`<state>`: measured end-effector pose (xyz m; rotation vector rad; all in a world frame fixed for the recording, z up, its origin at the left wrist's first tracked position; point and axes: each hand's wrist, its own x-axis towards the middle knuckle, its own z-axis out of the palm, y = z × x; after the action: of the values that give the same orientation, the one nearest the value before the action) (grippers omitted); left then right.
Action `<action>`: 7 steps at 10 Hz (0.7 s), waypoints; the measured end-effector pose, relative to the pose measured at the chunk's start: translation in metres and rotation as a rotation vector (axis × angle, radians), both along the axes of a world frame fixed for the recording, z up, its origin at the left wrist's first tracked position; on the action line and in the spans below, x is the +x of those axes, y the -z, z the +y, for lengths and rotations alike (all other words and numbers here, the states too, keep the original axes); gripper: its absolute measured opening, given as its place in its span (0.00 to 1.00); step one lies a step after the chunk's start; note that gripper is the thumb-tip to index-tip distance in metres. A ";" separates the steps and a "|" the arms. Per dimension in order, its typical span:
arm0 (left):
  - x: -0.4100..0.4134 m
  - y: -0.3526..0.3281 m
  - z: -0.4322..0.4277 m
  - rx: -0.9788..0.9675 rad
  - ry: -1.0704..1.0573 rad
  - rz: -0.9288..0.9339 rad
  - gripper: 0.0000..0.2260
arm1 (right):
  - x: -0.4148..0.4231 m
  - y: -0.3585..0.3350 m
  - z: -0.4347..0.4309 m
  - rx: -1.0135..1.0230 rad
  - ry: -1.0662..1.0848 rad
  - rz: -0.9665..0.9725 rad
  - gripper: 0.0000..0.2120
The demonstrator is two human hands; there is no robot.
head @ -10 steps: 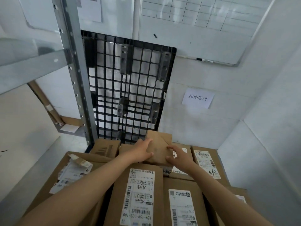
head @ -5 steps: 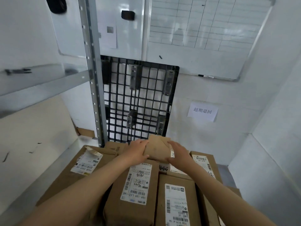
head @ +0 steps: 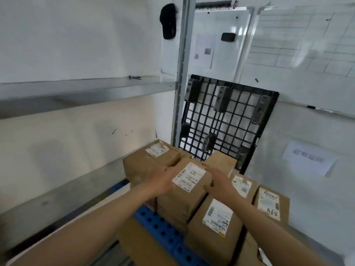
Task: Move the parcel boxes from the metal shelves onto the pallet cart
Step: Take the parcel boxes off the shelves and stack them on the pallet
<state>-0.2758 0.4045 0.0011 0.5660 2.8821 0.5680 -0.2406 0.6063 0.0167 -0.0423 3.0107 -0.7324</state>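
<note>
Parcel box on cart; left hand and right hand flat against its sides, fingers straight; placing step, likely; next, release without tipping.

I see one bare strip across the pallet cart; parcel boxes stand close on both sides, shelf post behind.
</note>
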 end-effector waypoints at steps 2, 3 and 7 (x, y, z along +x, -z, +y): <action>0.050 -0.008 -0.084 -0.055 -0.263 0.042 0.26 | 0.011 -0.007 -0.071 0.039 -0.207 -0.012 0.27; 0.082 -0.012 -0.130 -0.067 -0.382 0.026 0.28 | 0.018 -0.012 -0.118 -0.020 -0.269 -0.020 0.24; 0.280 -0.017 -0.341 -0.041 -0.844 0.061 0.24 | 0.118 -0.017 -0.338 -0.039 -0.698 0.033 0.28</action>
<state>0.0042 0.0632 0.0184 -0.6984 3.0795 0.5734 -0.1224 0.2680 0.0336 -1.0411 2.6957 -0.6946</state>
